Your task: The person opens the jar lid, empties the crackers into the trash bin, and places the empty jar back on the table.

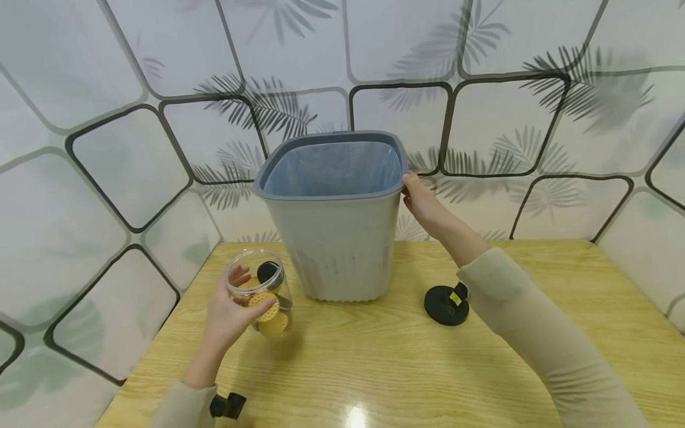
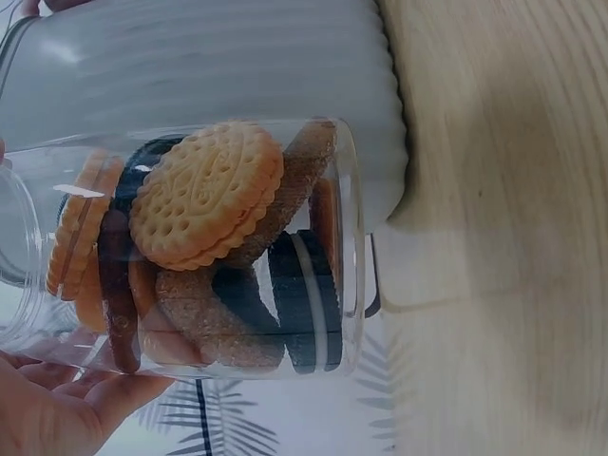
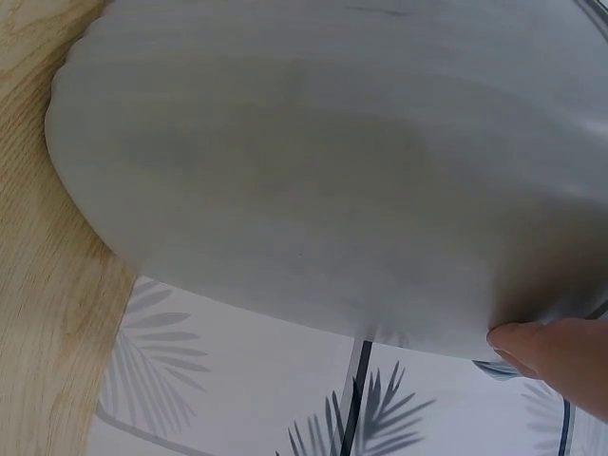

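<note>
My left hand (image 1: 227, 312) grips a clear jar (image 1: 286, 291) with no lid on its mouth, thumb on the near side and fingers on the far side. Inside the jar lie several cookies: round yellow sandwich cookies (image 2: 204, 195), a black one with a white filling (image 2: 304, 299) and brown pieces (image 2: 204, 318). To the right stands a light grey trash can (image 1: 342, 244) with a darker grey rim (image 1: 326, 198) and a bluish liner (image 1: 337, 169) inside. Just below the rim's right corner, my right hand (image 1: 423, 202) holds the can, thumb against its side.
A black round disc (image 1: 443, 312) lies on the wooden table (image 1: 348, 351) under my right forearm. Behind the table rises a patterned wall (image 1: 396, 119) with leaf prints. The can stands near the table's back edge.
</note>
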The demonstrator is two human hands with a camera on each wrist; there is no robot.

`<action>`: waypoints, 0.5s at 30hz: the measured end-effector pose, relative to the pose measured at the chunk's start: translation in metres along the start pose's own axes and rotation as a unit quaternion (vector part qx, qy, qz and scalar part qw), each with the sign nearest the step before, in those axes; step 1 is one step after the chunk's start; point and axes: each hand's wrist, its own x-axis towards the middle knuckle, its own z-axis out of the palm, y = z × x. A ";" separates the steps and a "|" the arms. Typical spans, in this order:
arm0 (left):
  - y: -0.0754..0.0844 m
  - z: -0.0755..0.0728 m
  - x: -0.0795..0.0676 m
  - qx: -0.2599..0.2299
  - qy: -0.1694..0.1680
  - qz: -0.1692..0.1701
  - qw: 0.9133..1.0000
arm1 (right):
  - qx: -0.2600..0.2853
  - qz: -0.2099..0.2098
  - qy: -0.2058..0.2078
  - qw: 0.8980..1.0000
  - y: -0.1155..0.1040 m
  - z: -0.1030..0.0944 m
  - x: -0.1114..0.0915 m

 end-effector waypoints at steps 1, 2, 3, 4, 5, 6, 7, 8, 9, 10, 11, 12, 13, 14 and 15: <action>0.001 -0.002 0.001 0.004 0.003 0.003 1.000 | -0.001 0.001 0.000 1.000 0.000 0.000 0.000; 0.002 -0.004 0.002 0.009 0.006 0.007 1.000 | -0.001 0.002 0.000 1.000 0.000 0.000 0.000; 0.003 -0.006 0.003 0.015 0.009 0.010 1.000 | 0.000 0.002 0.000 1.000 0.000 0.000 0.000; 0.005 -0.008 0.004 0.020 0.012 0.013 1.000 | -0.001 0.002 0.000 1.000 0.000 0.000 0.000; 0.006 -0.010 0.006 0.023 0.016 0.017 0.999 | -0.001 0.003 0.000 1.000 0.000 0.000 0.000; 0.008 -0.012 0.007 0.029 0.019 0.019 0.999 | -0.002 0.002 0.000 1.000 0.000 0.000 0.000; 0.009 -0.014 0.009 0.035 0.023 0.019 0.999 | -0.004 0.002 0.000 1.000 0.000 0.000 0.000; 0.011 -0.016 0.010 0.040 0.025 0.018 0.999 | -0.005 0.001 0.000 1.000 0.000 0.000 0.000; 0.013 -0.018 0.012 0.044 0.028 0.016 0.999 | -0.007 0.000 0.000 1.000 0.000 0.000 0.000; 0.015 -0.021 0.013 0.048 0.029 0.013 0.998 | -0.007 -0.001 -0.001 1.000 0.000 0.001 0.000; 0.018 -0.023 0.014 0.051 0.030 0.008 0.998 | -0.008 -0.002 -0.001 1.000 -0.001 0.001 0.000; 0.020 -0.025 0.016 0.056 0.031 0.002 0.998 | -0.010 -0.001 -0.001 1.000 -0.001 0.001 -0.001; 0.023 -0.027 0.017 0.062 0.034 -0.002 0.997 | -0.011 0.000 0.000 1.000 -0.001 0.001 -0.001; 0.025 -0.028 0.018 0.067 0.036 -0.006 0.997 | -0.012 0.001 0.000 1.000 -0.002 0.001 -0.001; 0.027 -0.030 0.020 0.075 0.040 -0.007 0.996 | -0.011 0.003 0.001 1.000 -0.002 0.001 -0.001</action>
